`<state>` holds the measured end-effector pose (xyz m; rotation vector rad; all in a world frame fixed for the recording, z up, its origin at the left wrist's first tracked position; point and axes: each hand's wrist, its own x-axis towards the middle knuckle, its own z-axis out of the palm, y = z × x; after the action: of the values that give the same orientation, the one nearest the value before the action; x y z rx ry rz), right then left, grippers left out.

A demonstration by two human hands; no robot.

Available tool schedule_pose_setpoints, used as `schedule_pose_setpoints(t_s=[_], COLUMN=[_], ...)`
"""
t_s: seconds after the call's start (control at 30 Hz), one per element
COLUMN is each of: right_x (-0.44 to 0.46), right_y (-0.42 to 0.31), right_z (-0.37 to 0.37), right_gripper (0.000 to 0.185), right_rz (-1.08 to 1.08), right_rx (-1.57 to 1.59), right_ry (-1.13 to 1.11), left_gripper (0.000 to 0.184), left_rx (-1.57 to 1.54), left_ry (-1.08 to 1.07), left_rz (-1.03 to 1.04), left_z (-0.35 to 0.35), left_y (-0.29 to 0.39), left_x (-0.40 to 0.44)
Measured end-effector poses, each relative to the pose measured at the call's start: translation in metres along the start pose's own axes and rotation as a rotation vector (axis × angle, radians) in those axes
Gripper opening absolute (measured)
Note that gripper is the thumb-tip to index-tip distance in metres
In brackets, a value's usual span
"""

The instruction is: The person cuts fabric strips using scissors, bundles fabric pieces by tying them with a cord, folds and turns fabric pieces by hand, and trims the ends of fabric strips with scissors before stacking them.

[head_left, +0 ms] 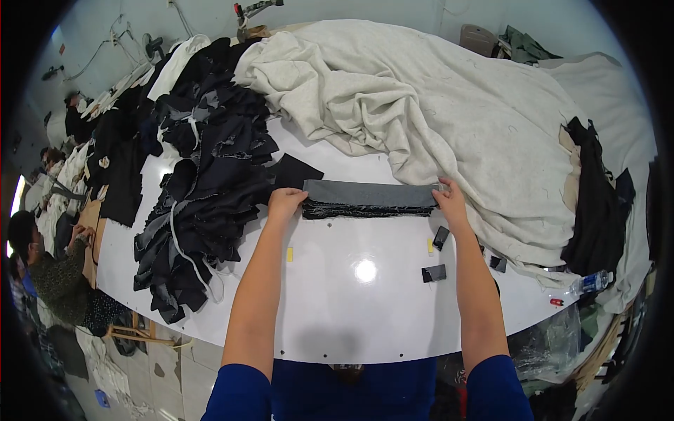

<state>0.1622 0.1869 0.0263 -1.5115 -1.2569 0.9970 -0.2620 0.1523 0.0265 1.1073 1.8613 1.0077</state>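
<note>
A neat stack of dark denim strips [372, 193] lies crosswise on the white table, its top piece grey and its front edge frayed and black. At its left end, my left hand [286, 203] is closed on the corner, fingertips pressed against the cloth. My right hand [451, 202] pinches the opposite end, thumb and forefinger at the top corner. Behind my left hand lies a flat black cloth piece [296, 172]. Two small dark fabric scraps, one folded scrap [441, 238] and one flat scrap [434, 273], rest near my right forearm.
Heaped dark cut pieces [203, 203], tied with a white cord [181, 242], cover the left side. A large cream cloth [484, 140] spreads across the back and right. A water bottle [595, 282] lies at the right edge. Another person [60, 270] sits at far left.
</note>
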Motion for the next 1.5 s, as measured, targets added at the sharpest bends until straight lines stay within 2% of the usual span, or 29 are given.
schedule_pose_setpoints(t_s=[0.1, 0.3, 0.4, 0.53, 0.67, 0.77, 0.9, 0.97, 1.1, 1.4, 1.5], right_x=[-0.002, 0.002, -0.001, -0.007, -0.008, -0.006, -0.004, -0.002, -0.001, -0.002, 0.000], right_y=[0.007, 0.019, 0.016, 0.009, 0.013, 0.011, -0.012, -0.020, -0.026, -0.006, 0.005], right_z=[0.002, 0.006, 0.005, 0.003, 0.001, -0.003, -0.005, -0.009, -0.010, -0.004, -0.003], right_gripper=[0.047, 0.053, 0.054, 0.051, 0.050, 0.049, 0.048, 0.048, 0.048, 0.046, 0.045], right_rz=[-0.032, -0.048, -0.034, 0.041, 0.029, 0.024, 0.031, 0.039, 0.063, 0.061, 0.060], right_rx=[-0.037, -0.058, 0.027, 0.136, 0.144, 0.128, 0.239, 0.219, 0.182, 0.152, 0.160], right_ry=[-0.017, 0.029, 0.016, -0.010, -0.009, -0.018, 0.038, 0.024, -0.003, -0.004, -0.022], left_gripper=[0.024, 0.018, 0.016, 0.017, 0.017, 0.017, 0.017, 0.017, 0.016, 0.018, 0.022], left_rx=[0.068, 0.036, -0.100, -0.230, -0.300, -0.298, -0.296, -0.233, -0.170, -0.086, -0.064], left_ry=[0.013, 0.074, 0.038, -0.038, -0.061, -0.127, -0.084, -0.122, -0.107, -0.136, -0.058], left_rz=[0.023, -0.074, -0.048, -0.137, -0.205, -0.175, -0.200, -0.126, -0.141, -0.095, -0.081], left_z=[0.005, 0.006, 0.002, -0.006, -0.009, -0.014, -0.018, -0.021, -0.021, -0.013, -0.012], left_y=[0.005, 0.011, -0.001, 0.010, 0.013, 0.015, 0.037, 0.043, 0.049, 0.003, 0.014], left_x=[-0.001, -0.011, -0.004, -0.008, -0.013, -0.012, -0.016, -0.015, -0.015, 0.001, -0.009])
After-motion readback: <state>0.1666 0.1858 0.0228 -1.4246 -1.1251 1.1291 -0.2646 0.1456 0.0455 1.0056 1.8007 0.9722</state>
